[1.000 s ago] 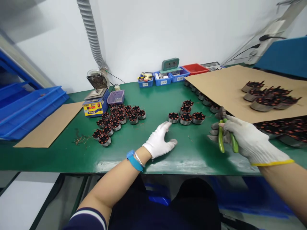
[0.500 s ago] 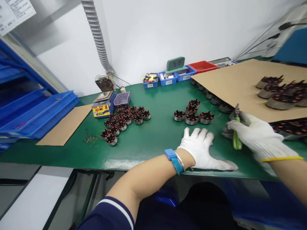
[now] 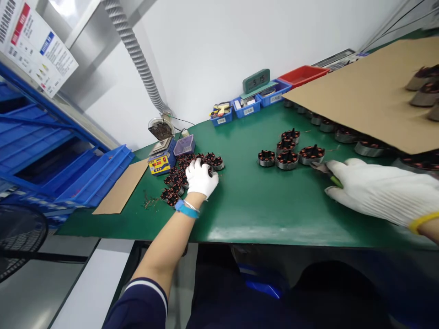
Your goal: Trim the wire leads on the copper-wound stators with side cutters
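My left hand (image 3: 201, 178), in a white glove, is at the right side of a cluster of copper-wound motor stators (image 3: 176, 176). Its fingers curl over one stator (image 3: 210, 171), which is mostly covered by the glove. On the right, my gloved right hand (image 3: 356, 183) is closed round green-handled cutting pliers (image 3: 336, 181), jaws pointing left. Just beyond the jaws stands a small group of stators (image 3: 287, 160) on the green table.
A brown cardboard sheet (image 3: 360, 87) lies over rows of stators at right, with more stators on top. Blue boxes (image 3: 247, 109), a red tray (image 3: 303, 76) and a clock (image 3: 256, 81) line the wall. Wire scraps (image 3: 150, 201) lie left, near a blue-yellow device (image 3: 161, 162).
My left hand has gone from flat on the table's front to the left cluster and closed over a stator. The right hand has tilted the pliers leftward. The view has shifted.
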The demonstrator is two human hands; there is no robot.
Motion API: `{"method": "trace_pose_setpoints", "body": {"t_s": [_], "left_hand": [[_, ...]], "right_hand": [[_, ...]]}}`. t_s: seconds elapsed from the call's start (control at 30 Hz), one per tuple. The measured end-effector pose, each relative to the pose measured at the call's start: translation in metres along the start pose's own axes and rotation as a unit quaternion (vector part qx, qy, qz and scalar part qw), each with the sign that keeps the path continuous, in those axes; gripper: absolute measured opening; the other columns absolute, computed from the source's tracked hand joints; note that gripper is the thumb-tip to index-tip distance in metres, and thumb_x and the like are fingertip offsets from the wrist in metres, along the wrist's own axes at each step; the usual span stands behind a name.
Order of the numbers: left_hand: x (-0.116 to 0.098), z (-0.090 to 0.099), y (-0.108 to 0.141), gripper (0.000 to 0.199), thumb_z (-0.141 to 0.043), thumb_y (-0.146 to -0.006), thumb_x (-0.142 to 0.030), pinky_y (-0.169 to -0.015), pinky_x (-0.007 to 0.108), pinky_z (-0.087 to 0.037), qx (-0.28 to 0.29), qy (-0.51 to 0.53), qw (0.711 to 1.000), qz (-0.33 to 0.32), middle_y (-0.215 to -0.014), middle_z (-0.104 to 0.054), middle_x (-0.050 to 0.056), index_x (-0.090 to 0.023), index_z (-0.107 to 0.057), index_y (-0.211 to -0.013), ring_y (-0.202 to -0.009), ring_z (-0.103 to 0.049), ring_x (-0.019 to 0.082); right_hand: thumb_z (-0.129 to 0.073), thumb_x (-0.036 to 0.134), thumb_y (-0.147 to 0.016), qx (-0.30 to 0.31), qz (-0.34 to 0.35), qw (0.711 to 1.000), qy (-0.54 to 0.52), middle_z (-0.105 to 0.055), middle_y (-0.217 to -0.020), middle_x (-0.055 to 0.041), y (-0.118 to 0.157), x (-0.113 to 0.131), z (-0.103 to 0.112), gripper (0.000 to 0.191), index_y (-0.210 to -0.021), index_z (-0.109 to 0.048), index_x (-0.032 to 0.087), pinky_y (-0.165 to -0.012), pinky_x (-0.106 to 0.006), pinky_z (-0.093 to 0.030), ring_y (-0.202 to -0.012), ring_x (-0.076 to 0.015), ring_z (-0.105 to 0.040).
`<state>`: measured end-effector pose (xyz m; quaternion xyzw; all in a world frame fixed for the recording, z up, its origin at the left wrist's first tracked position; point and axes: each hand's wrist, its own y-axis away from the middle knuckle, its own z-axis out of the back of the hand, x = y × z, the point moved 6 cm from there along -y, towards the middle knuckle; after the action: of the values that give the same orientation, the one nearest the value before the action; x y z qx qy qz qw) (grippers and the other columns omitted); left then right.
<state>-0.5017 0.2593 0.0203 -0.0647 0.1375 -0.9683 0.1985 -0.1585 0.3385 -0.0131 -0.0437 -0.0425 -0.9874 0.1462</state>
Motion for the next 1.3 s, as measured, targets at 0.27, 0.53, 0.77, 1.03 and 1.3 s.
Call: {"method": "trace_pose_setpoints", "body": {"t_s": [0.27, 0.53, 0.77, 1.03, 1.3], "left_hand": [[-0.002, 0.026, -0.015, 0.026, -0.068, -0.083, -0.039, -0.125, 0.051, -0.032, 0.037, 0.0, 0.997, -0.063, -0.157, -0.049, 0.01, -0.018, -0.076, -0.096, -0.151, -0.034, 0.038], [-0.107, 0.025, 0.071, 0.028, -0.066, -0.086, -0.049, -0.094, 0.039, -0.057, 0.133, 0.1, 0.943, -0.287, -0.117, -0.07, 0.008, -0.021, -0.07, -0.086, -0.105, -0.069, 0.028], [-0.092, 0.015, 0.079, 0.114, -0.094, -0.042, -0.066, -0.098, 0.04, -0.057, 0.134, 0.313, 0.922, -0.187, -0.155, -0.046, 0.015, -0.019, -0.048, -0.135, -0.113, -0.068, 0.03], [-0.102, 0.0, 0.079, 0.097, -0.077, -0.078, -0.044, -0.102, 0.039, -0.055, 0.268, 0.326, 0.868, -0.262, -0.139, -0.065, 0.008, -0.024, -0.028, -0.159, -0.125, -0.066, 0.031], [-0.106, -0.007, 0.082, 0.086, -0.072, -0.082, -0.049, -0.094, 0.038, -0.058, 0.213, 0.327, 0.881, -0.266, -0.137, -0.065, 0.008, -0.023, -0.035, -0.155, -0.117, -0.069, 0.029]], "right_hand": [[-0.033, 0.042, -0.101, 0.067, -0.006, 0.997, 0.028, -0.057, -0.126, -0.024, 0.014, 0.012, 0.012, 0.048, -0.135, -0.052, 0.013, -0.082, -0.06, -0.047, -0.107, -0.0449, -0.064], [-0.041, 0.043, -0.101, 0.049, 0.013, 0.995, 0.087, -0.057, -0.125, -0.0249, 0.017, 0.015, 0.005, 0.052, -0.138, -0.054, 0.009, -0.083, -0.057, -0.05, -0.112, -0.0434, -0.059], [-0.046, 0.053, -0.097, 0.021, 0.011, 0.996, 0.089, -0.056, -0.137, -0.0213, 0.021, 0.017, 0.016, 0.059, -0.142, -0.052, 0.016, -0.082, -0.056, -0.052, -0.111, -0.043, -0.061], [-0.073, 0.048, -0.072, 0.136, 0.062, 0.974, -0.171, -0.073, -0.12, -0.0065, 0.049, 0.074, -0.01, 0.049, -0.117, -0.068, 0.03, -0.088, -0.051, -0.052, -0.109, -0.0385, -0.067], [-0.048, 0.042, -0.087, -0.044, 0.205, 0.948, -0.24, -0.072, -0.08, -0.0054, 0.05, 0.091, 0.004, 0.027, -0.078, -0.066, 0.024, -0.061, -0.033, -0.049, -0.074, -0.022, -0.068]]}}
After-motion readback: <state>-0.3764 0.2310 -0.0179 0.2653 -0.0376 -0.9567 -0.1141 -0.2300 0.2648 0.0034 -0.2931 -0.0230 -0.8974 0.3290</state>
